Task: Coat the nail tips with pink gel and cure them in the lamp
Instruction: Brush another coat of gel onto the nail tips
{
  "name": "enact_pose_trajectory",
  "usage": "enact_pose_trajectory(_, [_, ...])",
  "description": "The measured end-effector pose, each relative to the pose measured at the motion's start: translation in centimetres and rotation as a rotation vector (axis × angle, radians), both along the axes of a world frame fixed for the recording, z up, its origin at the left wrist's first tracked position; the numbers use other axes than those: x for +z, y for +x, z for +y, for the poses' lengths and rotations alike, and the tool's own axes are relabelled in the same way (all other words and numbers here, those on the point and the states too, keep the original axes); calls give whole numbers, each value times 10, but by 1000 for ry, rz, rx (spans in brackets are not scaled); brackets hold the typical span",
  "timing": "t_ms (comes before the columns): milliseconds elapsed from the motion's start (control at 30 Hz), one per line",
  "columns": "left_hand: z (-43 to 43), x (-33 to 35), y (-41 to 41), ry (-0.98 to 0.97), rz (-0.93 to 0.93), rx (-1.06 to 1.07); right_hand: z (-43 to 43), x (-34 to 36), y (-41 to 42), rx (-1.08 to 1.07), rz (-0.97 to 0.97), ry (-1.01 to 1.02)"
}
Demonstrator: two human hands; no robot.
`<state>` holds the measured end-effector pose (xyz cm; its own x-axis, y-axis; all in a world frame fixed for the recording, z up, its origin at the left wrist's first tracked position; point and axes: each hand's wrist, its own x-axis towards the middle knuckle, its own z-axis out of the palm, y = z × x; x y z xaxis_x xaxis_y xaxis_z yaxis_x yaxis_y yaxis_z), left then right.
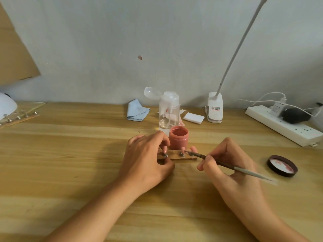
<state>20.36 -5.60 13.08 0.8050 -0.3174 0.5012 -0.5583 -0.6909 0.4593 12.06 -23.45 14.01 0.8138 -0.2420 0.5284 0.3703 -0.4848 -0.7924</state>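
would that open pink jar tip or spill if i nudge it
The jar looks squat and wide-based, so it probably slides rather than tips. It is open, its lid lying apart to the right, so a hard knock might spill gel.

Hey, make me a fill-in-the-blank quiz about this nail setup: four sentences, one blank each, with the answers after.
1. The right hand holds a ____ pointed at a nail tip.
2. The lid of the open pink gel jar lies to the jar's ____.
3. The left hand grips the ____ end of the brown strip carrying the nail tips.
4. The crumpled cloth is light ____.
Answers: brush, right, left, blue.
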Motion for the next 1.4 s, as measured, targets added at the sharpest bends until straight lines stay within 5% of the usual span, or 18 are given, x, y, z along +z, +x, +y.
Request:
enact_pose_trajectory(700, [1, -1, 1, -4, -1, 0, 2, 0, -1, 44, -8, 28])
enact_pose_trajectory(1400, [0, -1, 2, -31, 45, 15, 7, 8, -8, -61, -42, -196])
